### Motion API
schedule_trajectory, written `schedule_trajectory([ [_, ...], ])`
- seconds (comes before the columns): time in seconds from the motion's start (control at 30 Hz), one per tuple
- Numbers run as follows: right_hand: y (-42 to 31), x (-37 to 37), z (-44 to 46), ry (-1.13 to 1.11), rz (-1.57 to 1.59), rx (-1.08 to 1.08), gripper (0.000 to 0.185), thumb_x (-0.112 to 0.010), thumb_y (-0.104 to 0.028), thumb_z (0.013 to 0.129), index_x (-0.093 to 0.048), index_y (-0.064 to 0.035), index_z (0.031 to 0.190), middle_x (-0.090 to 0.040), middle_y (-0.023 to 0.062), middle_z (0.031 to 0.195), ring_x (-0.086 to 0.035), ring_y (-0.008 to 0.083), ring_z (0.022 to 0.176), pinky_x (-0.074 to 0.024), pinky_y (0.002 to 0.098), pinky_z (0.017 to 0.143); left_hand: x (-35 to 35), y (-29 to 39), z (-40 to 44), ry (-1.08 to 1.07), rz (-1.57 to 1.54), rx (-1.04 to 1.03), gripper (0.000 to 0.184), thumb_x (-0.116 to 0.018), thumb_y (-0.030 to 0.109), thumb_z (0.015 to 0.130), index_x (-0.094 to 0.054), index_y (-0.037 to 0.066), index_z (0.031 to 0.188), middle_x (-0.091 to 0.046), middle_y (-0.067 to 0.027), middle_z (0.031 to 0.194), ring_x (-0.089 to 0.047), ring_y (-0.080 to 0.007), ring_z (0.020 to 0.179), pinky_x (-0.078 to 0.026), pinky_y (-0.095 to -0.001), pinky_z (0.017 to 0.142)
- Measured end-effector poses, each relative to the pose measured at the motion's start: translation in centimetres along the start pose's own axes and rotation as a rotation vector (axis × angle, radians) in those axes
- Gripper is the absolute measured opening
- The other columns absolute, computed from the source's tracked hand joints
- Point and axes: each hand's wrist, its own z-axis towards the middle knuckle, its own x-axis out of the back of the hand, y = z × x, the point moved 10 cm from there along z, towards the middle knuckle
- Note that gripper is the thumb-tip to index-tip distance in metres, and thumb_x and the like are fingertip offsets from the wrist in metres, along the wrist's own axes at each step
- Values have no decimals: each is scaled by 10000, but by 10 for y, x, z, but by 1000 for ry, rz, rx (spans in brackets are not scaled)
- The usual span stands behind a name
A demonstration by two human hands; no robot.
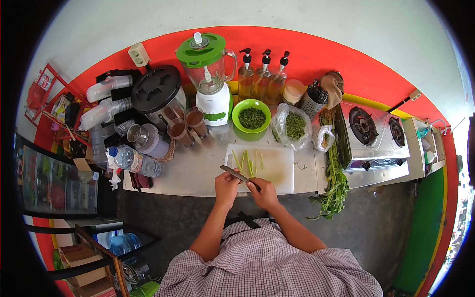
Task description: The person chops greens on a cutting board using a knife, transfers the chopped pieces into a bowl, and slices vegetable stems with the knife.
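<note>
My right hand (265, 194) is closed around the handle of a kitchen knife (233, 172), its blade pointing up and to the left. My left hand (226, 189) is closed just below the blade, at the front left of the white cutting board (283, 171); what its fingers hold, if anything, is hidden. Several thin green stalks (249, 164) lie on the board just beyond the knife. Behind the board stands a green bowl (238, 129) of chopped greens (252, 118). Beside it is a clear plastic bag (280, 133) with more chopped greens.
A leafy green bunch (336, 180) hangs over the counter's front edge, beside the gas stove (378, 157). At the back stand a blender (213, 101) and several pump bottles (261, 79). Leftward are brown-filled cups (180, 131), a lidded container (156, 89) and a water bottle (134, 161).
</note>
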Motion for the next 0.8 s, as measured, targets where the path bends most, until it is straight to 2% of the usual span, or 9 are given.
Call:
schedule_trajectory([
  [0.17,-1,3,0,37,27,-2,230,-636,-201,986,-707,12,1034,-660,171,782,-603,293,643,-479,392,618,-7,1,-4,14,-44,-5,222,-693,49,941,-714,-82,1118,-733,-80,936,-662,-104,812,-540,-250,757],
  [0.27,-2,5,2,61,48,17,224,-631,-195,989,-703,14,1030,-656,174,783,-593,287,633,-472,389,610,-12,-3,-7,-29,40,7,250,-681,43,946,-705,-79,1163,-735,-81,950,-667,-104,812,-540,-248,755],
  [0.47,0,4,2,-5,96,-62,227,-621,-195,997,-699,13,1045,-653,177,790,-593,285,646,-466,389,616,-15,2,-13,-4,8,6,184,-678,29,938,-711,-85,1079,-728,-85,917,-669,-109,801,-549,-252,771],
  [0.57,-5,0,-2,-15,90,-6,235,-614,-196,999,-696,14,1065,-659,179,800,-605,291,668,-477,392,634,-5,10,-11,55,-34,-43,170,-682,11,930,-681,-76,1077,-711,-79,915,-666,-116,812,-552,-258,771],
  [0.63,-6,-2,-4,-23,82,34,240,-610,-192,999,-693,18,1082,-662,182,808,-618,304,690,-489,396,655,0,8,-9,62,-25,-28,218,-656,-7,940,-619,-65,1147,-693,-100,1015,-671,-148,902,-562,-288,806],
  [0.8,-3,-2,-8,-30,61,14,242,-613,-189,995,-693,19,1087,-665,183,812,-628,320,704,-498,399,672,-2,5,-13,66,-36,-35,187,-666,-4,940,-619,-57,1113,-687,-97,1008,-668,-151,910,-562,-289,812],
])
